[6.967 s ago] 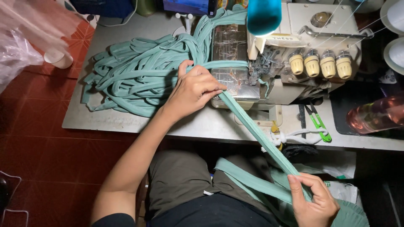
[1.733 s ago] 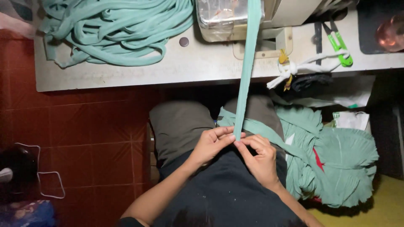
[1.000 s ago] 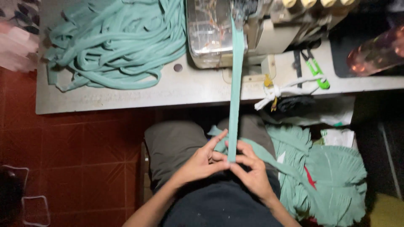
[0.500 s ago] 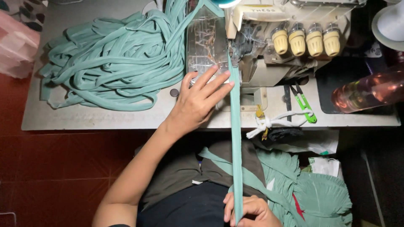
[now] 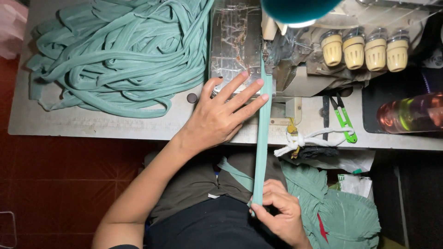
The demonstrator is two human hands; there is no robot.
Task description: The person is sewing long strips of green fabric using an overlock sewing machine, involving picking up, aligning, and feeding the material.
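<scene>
A long teal fabric strip [image 5: 262,138] runs taut from the sewing machine [image 5: 295,50] down to my lap. My left hand [image 5: 221,115] lies flat on the table with fingers spread, its fingertips touching the strip's left edge just before the machine's foot. My right hand [image 5: 279,214] pinches the lower end of the strip over my lap. A big heap of the same teal strip [image 5: 115,55] lies on the table to the left of the machine.
Four cream tension knobs [image 5: 364,46] line the machine's front. Green thread snips [image 5: 344,121] and a knotted white cord [image 5: 304,140] lie near the grey table's [image 5: 92,124] front edge. A pinkish bottle [image 5: 410,113] lies at right. More teal fabric [image 5: 341,216] is piled by my right knee.
Both hands held the strip in my lap; then my left hand rose to the table beside the machine. The view has since closed in, with the left fingers against the strip.
</scene>
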